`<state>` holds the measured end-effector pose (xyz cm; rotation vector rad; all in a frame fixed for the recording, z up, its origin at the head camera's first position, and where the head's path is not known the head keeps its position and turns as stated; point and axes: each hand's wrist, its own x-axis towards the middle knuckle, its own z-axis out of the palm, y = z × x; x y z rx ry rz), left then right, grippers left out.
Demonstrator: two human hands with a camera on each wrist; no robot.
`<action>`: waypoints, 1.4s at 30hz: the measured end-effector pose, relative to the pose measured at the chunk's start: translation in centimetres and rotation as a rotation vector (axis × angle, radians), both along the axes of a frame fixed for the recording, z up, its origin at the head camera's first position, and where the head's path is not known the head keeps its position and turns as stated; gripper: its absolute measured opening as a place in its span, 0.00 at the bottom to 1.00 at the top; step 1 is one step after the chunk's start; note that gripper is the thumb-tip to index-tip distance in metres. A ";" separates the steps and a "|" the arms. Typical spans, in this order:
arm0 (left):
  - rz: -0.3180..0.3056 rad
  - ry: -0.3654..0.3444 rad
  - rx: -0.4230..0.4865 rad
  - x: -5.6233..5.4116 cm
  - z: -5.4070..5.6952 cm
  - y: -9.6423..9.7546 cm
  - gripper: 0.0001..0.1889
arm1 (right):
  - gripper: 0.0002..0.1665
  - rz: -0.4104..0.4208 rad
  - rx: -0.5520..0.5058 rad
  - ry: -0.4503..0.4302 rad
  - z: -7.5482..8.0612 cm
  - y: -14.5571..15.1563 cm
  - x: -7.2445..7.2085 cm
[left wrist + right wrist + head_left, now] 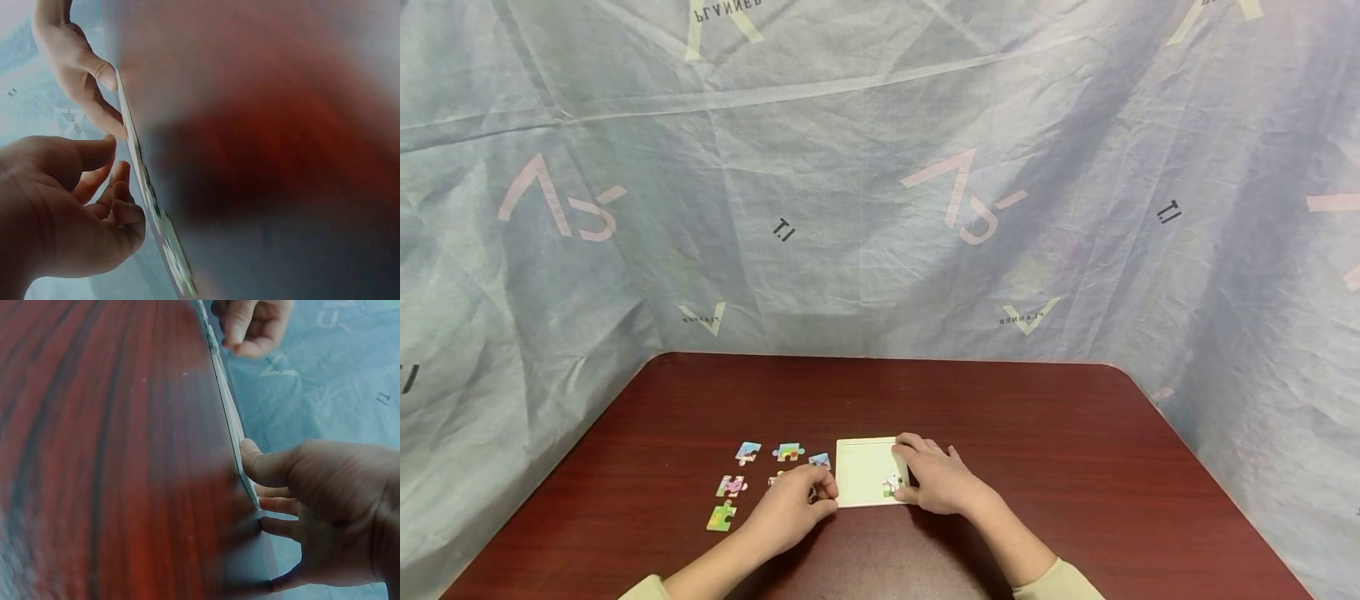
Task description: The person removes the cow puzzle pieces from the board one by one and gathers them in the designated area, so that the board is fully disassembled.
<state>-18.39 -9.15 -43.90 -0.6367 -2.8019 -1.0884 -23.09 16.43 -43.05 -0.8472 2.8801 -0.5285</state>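
A shallow cream puzzle tray (865,471) lies on the table, with one jigsaw piece (890,483) in its near right corner. My right hand (942,482) holds the tray's right side, thumb at the near corner and forefinger farther back; the right wrist view shows the thumb (265,465) against the edge and other fingers spread down beside it. At the tray's left edge is my left hand (796,504), fingers loosely bent. In the left wrist view a gap shows between the thumb (94,152) and forefinger, with nothing seen held. This hand partly hides some pieces.
Several loose jigsaw pieces lie left of the tray, among them a green one (721,517), a pink one (731,486) and a blue one (748,452). The dark red table (1037,433) reaches back to a hanging grey cloth (865,250).
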 end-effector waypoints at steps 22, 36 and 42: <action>-0.034 -0.041 0.017 -2.7 0.5 5.3 0.09 | 0.41 -0.003 0.049 0.029 -0.2 0.1 -0.2; -0.011 -0.077 -0.016 -3.2 0.3 7.1 0.16 | 0.43 -0.003 0.052 0.037 -0.2 0.0 -0.2; 0.016 -0.115 -0.045 -3.3 0.5 7.5 0.16 | 0.43 -0.005 0.052 0.037 -0.1 0.0 -0.2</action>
